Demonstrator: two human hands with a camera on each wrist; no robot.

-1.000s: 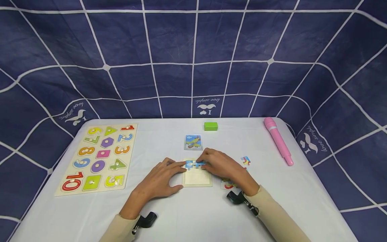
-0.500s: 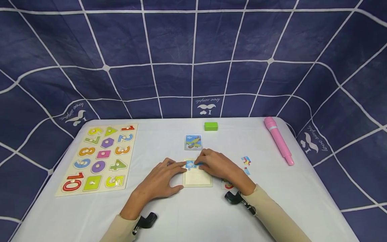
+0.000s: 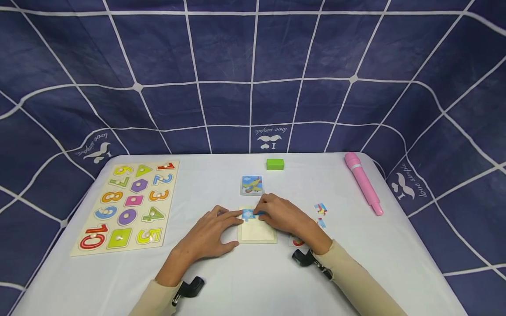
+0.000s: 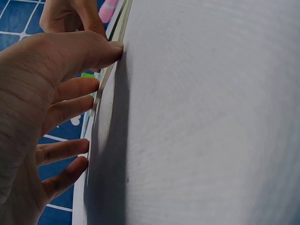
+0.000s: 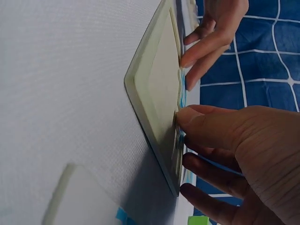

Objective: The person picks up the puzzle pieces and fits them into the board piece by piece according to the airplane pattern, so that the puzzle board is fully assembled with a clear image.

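Note:
A square puzzle tray [image 3: 258, 233] of pale wood lies at the middle of the table, with a blue jigsaw piece [image 3: 248, 214] in its top left corner. My right hand [image 3: 282, 215] pinches a second blue jigsaw piece [image 5: 182, 137] at the tray's top row, right beside the first; fingers hide most of it. Along the tray's left side my left hand [image 3: 209, 232] is spread, index fingertip at the first piece and thumb [image 4: 112, 50] by the tray's lower left edge. Behind the tray lies a small airplane picture [image 3: 252, 185].
Right of the tray lie loose jigsaw pieces [image 3: 321, 209], and the right forearm partly covers a red-printed one [image 3: 296, 241]. A number-and-shape board [image 3: 128, 206] fills the left. A green block [image 3: 275, 164] and a pink toy microphone [image 3: 363, 183] stand farther back.
My right hand has shifted slightly left, bringing its jigsaw piece closer against the first one. Its forearm now uncovers more of a loose piece on the right. The left hand stays put.

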